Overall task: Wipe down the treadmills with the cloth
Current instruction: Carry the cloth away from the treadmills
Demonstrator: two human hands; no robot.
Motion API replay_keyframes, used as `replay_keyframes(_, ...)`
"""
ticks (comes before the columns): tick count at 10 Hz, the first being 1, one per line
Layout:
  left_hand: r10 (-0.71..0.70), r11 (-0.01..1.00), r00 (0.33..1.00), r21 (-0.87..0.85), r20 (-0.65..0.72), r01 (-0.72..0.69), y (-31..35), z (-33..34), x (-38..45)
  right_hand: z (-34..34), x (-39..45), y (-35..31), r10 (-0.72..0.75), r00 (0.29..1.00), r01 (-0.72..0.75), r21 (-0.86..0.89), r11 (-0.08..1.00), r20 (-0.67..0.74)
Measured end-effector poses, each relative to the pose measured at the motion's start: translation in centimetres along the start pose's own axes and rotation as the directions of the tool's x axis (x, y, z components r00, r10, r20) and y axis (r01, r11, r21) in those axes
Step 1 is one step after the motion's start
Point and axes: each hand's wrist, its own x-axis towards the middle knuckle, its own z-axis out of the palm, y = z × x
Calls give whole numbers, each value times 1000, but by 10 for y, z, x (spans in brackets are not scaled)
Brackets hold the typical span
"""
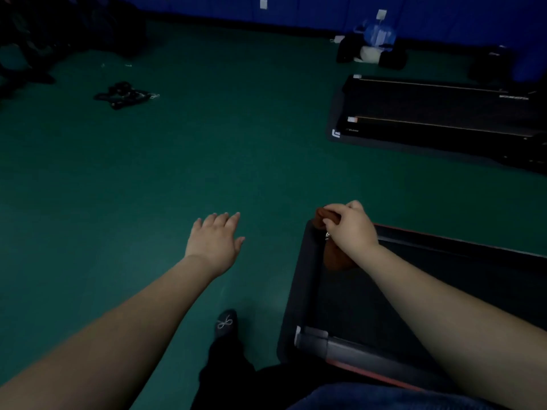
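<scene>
A dark flat treadmill [299, 291] with a red side stripe lies at the lower right. My right hand [350, 224] grips a brown cloth [336, 260] over the treadmill's far left corner; the cloth hangs down onto the deck. My left hand [214, 239] hovers over the green floor to the left of the treadmill, fingers straight and spread, holding nothing. Two more black treadmills [429, 113] lie side by side on a mat at the upper right.
Green floor [177, 158] stretches ahead. A tangle of black straps [125, 94] lies at the upper left. Bags and a blue plastic bag [379, 34] sit by the blue wall. My dark shoe [226, 324] stands beside the near treadmill.
</scene>
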Motion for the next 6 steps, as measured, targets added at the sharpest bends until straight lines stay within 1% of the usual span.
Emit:
replay_keyframes(1,85,996,996,29,-7,-85,-22,-12,63,9,45,-14,63,996,-62,14,998,-56)
replay_keyframes(3,268,959,964,103,-5,-266,-54,-39,185,16,122,-41,220,964,-210,78,975,-151)
replay_keyframes(4,356,928,935,122,-13,-352,-51,-56,243,9,152,-39,301,930,-281,120,952,-211)
replay_keyframes(5,444,890,896,128,-18,-438,-30,-72,300,-5,183,-28,374,890,-348,143,927,-260)
replay_keyframes(6,517,849,856,137,-19,-510,5,-88,360,-23,221,-10,430,854,-403,147,903,-295)
